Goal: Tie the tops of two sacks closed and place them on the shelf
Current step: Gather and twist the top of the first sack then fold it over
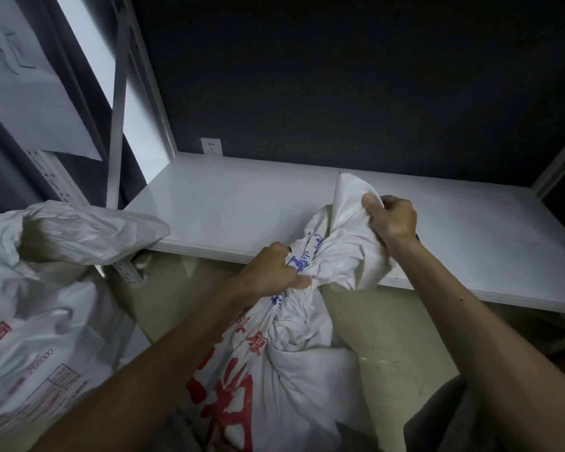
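> While you're mid-knot, how do those woven sacks handle, and where do you grab?

Soft and floppy, honestly. The sack (274,370) I'm tying is woven plastic cloth, so it crumples and twists easily, but I'd guess it's slick enough to slide out of a lazy grip. It looks full and lumpy, so probably heavy-ish to lift.

My left hand (274,272) has its fingers curled tight round the twisted neck. My right hand (395,220) has the loose top flap bunched between the thumb and curled fingers. The body of the sack sits on the floor (388,337) below my left fingers. The flap lies over the front lip of the shelf (242,203), right under my right fingers.

For the lift I'd take the neck just below the knot and put the other hand under the belly.

> Any brand on them?

There are big red Chinese characters below my left fingers, too creased for me to read, and blue print scrunched up inside the twist. The second sack (46,321) is well off to the left of my left fingers, mouth gaping against the shelf corner. It has red print and a number that looks like 256000. That one's not tied yet.
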Motion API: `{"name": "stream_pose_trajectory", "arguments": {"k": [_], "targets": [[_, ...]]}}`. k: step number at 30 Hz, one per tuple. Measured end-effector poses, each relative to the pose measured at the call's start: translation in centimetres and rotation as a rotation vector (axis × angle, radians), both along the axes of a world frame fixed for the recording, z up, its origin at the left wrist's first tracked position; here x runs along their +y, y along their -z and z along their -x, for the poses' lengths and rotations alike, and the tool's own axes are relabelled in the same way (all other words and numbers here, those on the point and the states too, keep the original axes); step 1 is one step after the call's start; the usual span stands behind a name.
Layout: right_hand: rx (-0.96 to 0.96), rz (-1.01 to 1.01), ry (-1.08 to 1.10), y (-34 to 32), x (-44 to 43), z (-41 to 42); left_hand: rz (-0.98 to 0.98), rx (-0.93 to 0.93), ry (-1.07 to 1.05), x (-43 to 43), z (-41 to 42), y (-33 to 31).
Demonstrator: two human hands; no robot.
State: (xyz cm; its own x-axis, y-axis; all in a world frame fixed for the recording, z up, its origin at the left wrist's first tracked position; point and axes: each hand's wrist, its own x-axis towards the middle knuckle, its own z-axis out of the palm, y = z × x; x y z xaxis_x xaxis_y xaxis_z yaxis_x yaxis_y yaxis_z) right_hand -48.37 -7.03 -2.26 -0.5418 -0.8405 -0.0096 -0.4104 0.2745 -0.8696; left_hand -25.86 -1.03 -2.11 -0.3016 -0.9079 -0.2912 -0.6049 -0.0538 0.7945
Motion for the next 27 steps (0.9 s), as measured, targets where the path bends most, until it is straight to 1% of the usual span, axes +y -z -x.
{"name": "stream_pose_trajectory", "arguments": {"k": [2, 3, 5, 6, 7, 8, 10, 13, 15, 17, 19, 22, 24, 25, 26, 27], "targets": [[0.238, 0.057, -0.035, -0.2, 0.7, -0.8, -0.039, 0.139, -0.096, -0.6, -0.3, 0.0], [0.329, 0.151, -0.007, -0.2, 1.2, -1.4, -0.048, 0.215, -0.152, -0.9, -0.4, -0.2], [0.422, 0.367, 0.046, -0.6, 2.6, -2.8, -0.067, 0.341, -0.241, -1.4, -0.2, -0.6], [0.422, 0.422, 0.038, -0.7, 3.3, -3.5, -0.075, 0.387, -0.269, -1.7, -0.1, -0.6], [0.372, 0.437, 0.003, -0.6, 3.7, -3.9, -0.089, 0.428, -0.286, -1.8, 0.1, -0.7], [0.284, 0.400, -0.049, -0.7, 4.2, -4.2, -0.100, 0.460, -0.304, -2.0, 0.3, -0.7], [0.043, 0.253, -0.155, -1.0, 4.6, -4.5, -0.109, 0.499, -0.316, -2.3, 0.9, -0.5], [-0.161, -0.007, -0.300, -1.7, 5.0, -4.6, -0.129, 0.561, -0.309, -2.4, 1.5, -0.4], [-0.333, -0.132, -0.376, -1.8, 4.9, -4.4, -0.161, 0.605, -0.295, -2.5, 1.7, -0.5], [-0.526, -0.148, -0.448, -1.5, 4.5, -4.1, -0.191, 0.638, -0.275, -2.4, 1.8, -0.7], [-0.679, -0.096, -0.488, -1.2, 4.3, -4.1, -0.214, 0.659, -0.253, -2.2, 1.9, -0.8], [-0.793, -0.053, -0.488, -1.4, 4.1, -3.9, -0.236, 0.683, -0.217, -2.1, 1.7, -0.8], [-0.827, -0.061, -0.546, -1.9, 4.2, -3.5, -0.253, 0.682, -0.203, -2.1, 1.4, -0.8], [-0.820, -0.070, -0.573, -2.2, 4.3, -3.4, -0.260, 0.673, -0.197, -2.1, 1.3, -0.9], [-0.765, -0.067, -0.579, -2.3, 4.4, -3.5, -0.269, 0.667, -0.192, -2.1, 1.2, -1.0], [-0.664, -0.043, -0.560, -2.2, 4.3, -3.5, -0.273, 0.660, -0.187, -2.2, 1.1, -1.0]]}}
